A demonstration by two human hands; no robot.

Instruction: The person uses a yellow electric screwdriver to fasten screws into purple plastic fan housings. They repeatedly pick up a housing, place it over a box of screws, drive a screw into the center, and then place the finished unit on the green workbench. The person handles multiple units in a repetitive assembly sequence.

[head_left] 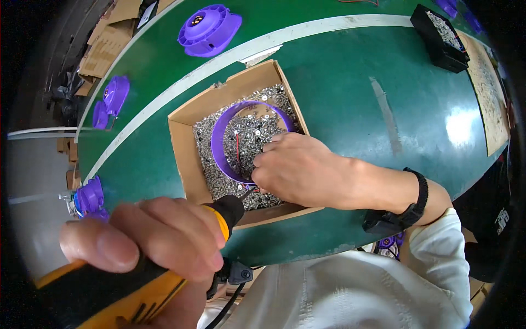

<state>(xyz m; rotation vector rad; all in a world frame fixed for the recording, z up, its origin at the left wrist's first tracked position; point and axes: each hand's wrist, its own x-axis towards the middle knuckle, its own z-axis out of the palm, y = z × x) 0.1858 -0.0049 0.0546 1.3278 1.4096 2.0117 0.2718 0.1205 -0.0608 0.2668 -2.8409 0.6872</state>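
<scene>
My left hand [175,230] is wrapped around a yellow and black power screwdriver [131,296]. Its black nose points right, and the thin bit meets the near edge of a purple plastic ring [219,137], close to my right fingertips. With curled fingers, my right hand [301,167] grips the ring's near right side; the fingertips are partly hidden. A short red wire [238,148] shows inside the ring. The ring rests over a heap of small silver screws [204,142] in an open cardboard box [183,159]. Whether the bit sits in a screw is too small to tell.
The box stands on a green table [339,82] crossed by a white strip [323,26]. Purple round housings [211,33] lie beyond and to the left. A black bin [438,41] of small parts and a worn board [485,90] are far right. Cardboard [109,46] is piled beyond the table.
</scene>
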